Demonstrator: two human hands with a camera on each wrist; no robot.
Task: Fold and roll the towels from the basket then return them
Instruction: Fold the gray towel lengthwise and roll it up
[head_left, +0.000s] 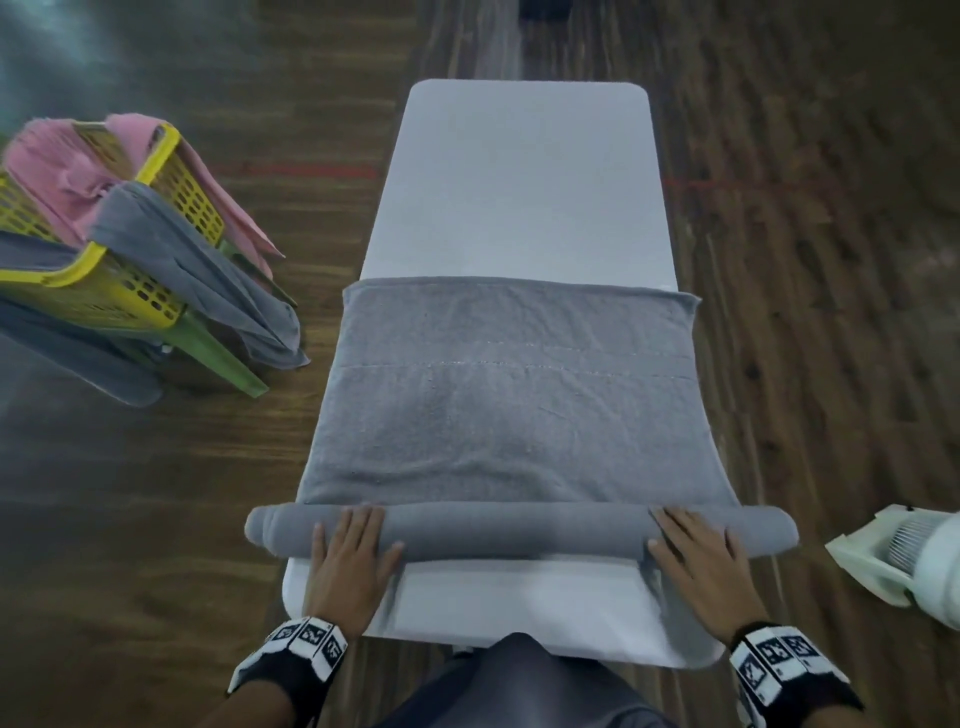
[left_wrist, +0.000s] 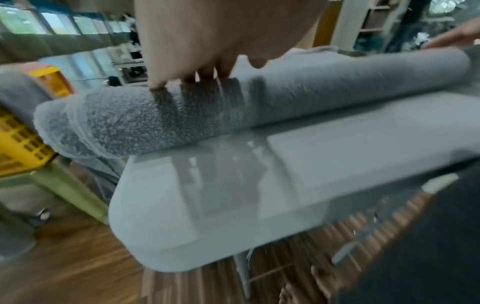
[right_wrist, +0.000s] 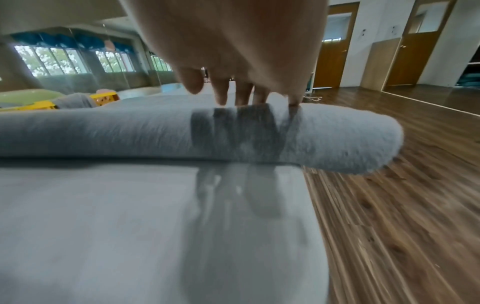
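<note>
A grey towel lies flat across the white table, its near end rolled into a long roll. My left hand rests with straight fingers on the roll's left part. My right hand lies flat on the roll's right part. Both roll ends stick out past the table's sides. A yellow basket at the left holds pink towels and grey towels that hang over its rim.
The basket sits on a green stool left of the table. A white fan-like device stands on the wooden floor at the right. The table's far half is bare white surface.
</note>
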